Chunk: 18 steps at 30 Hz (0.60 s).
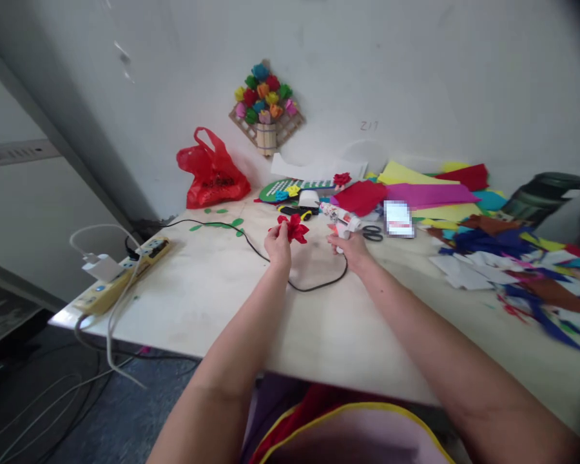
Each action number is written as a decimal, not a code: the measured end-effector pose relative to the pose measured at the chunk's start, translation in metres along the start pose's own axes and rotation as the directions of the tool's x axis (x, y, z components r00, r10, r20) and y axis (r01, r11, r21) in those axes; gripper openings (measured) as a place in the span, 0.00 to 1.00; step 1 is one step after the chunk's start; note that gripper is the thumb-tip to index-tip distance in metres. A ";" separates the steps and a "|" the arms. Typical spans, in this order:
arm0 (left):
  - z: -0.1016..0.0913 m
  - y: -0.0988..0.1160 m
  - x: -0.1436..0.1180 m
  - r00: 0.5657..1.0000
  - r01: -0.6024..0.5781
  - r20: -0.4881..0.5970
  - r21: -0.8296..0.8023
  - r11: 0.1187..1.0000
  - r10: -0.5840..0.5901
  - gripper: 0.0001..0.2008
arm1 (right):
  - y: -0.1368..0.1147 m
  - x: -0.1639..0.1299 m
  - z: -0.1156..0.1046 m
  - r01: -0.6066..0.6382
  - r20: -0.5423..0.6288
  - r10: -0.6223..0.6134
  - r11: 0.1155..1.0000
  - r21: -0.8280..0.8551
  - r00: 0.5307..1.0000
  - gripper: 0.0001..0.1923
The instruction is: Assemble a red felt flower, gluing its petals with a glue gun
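One red paper flower [294,228] is pinched between the fingers of the left hand [277,245] and held just above the middle of the tabletop [212,303]. One white glue gun [339,221] is gripped by the closed right hand [350,248], its nozzle turned toward the flower, the two a little apart. One black cord [251,248] is seen running from the glue gun, looping on the tabletop below the hands and reaching back toward the left edge. One yellow power strip [125,270] is laid at the left edge, with one white charger [100,266] plugged into it. One red plastic bag [212,171] is set at the far left corner. One pair of scissors [373,232] is laid just right of the glue gun. Many coloured paper sheets [430,193] and scraps [522,270] are spread along the right side. One board of paper flowers [265,106] is fixed to the wall [415,77] behind the far edge.
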State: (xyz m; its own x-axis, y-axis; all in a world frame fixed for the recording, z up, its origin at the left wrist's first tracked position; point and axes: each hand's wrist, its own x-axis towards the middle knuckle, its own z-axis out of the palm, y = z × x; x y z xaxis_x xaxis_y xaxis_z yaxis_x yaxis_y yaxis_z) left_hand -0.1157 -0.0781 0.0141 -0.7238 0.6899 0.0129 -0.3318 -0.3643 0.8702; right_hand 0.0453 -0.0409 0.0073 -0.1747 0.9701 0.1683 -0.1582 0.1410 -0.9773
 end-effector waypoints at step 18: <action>0.004 -0.029 -0.048 0.922 0.011 0.379 0.192 0.981 -0.084 0.19 | -0.015 -0.046 -0.048 0.006 0.041 -0.008 0.999 0.046 0.999 0.22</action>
State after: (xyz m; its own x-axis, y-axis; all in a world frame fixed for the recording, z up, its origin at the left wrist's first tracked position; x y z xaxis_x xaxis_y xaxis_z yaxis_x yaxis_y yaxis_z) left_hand -0.0690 -0.0978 -0.0094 -0.4096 0.9036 0.1252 -0.2173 -0.2299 0.9486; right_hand 0.1023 -0.0781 0.0082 -0.2129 0.9602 0.1810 -0.2036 0.1376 -0.9693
